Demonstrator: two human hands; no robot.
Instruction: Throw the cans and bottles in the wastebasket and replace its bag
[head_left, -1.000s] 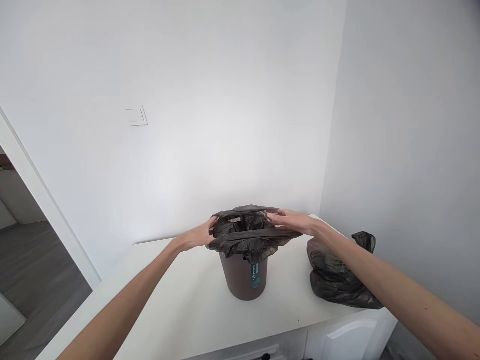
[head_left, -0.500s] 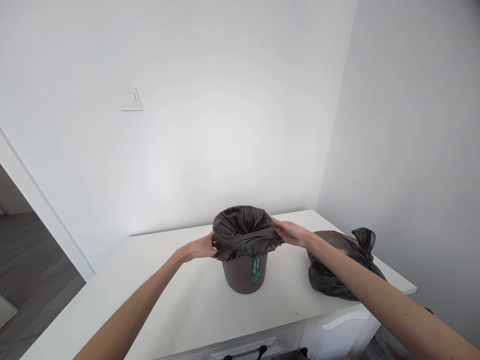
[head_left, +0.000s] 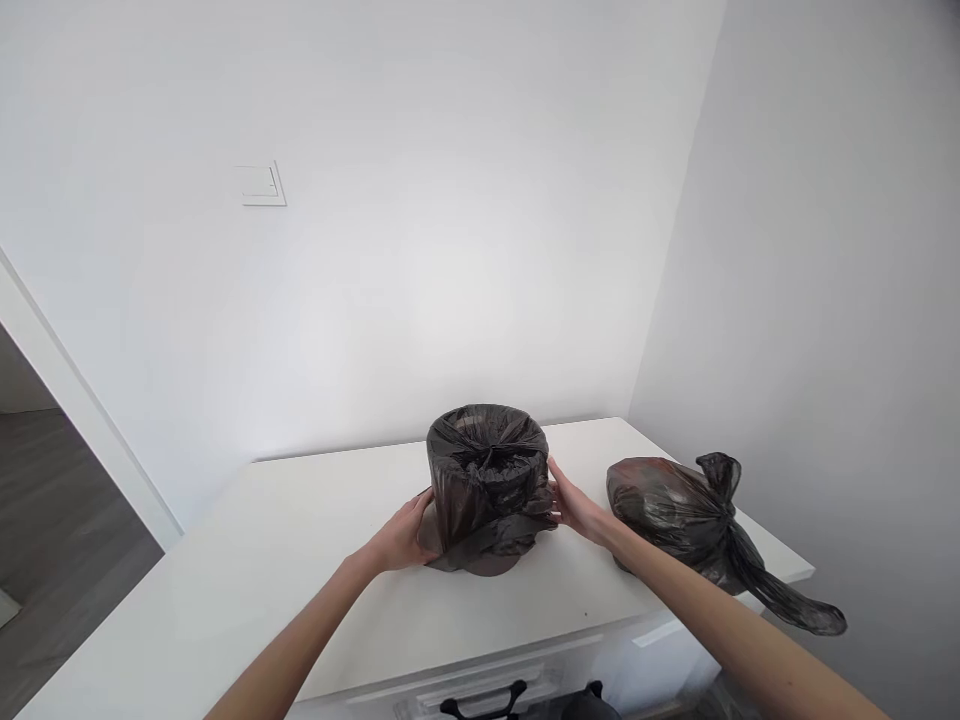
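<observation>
Two-sided grasp | left fingers [head_left: 424, 499], right fingers [head_left: 556, 473] holding black liner [head_left: 489, 475] | liner between them, around bin [head_left: 495, 566]

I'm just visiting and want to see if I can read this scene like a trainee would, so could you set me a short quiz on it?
1. True or false: the knotted black plastic bag lies to the left of the bin.
2. Fill in the blank: a black plastic ____ hangs over the bin's rim.
3. Where are the left hand and the right hand?
A) Both inside the bin
B) One on either side of the bin
C) Both on the knotted bag

Key: 1 false; 2 liner; 3 B.
</observation>
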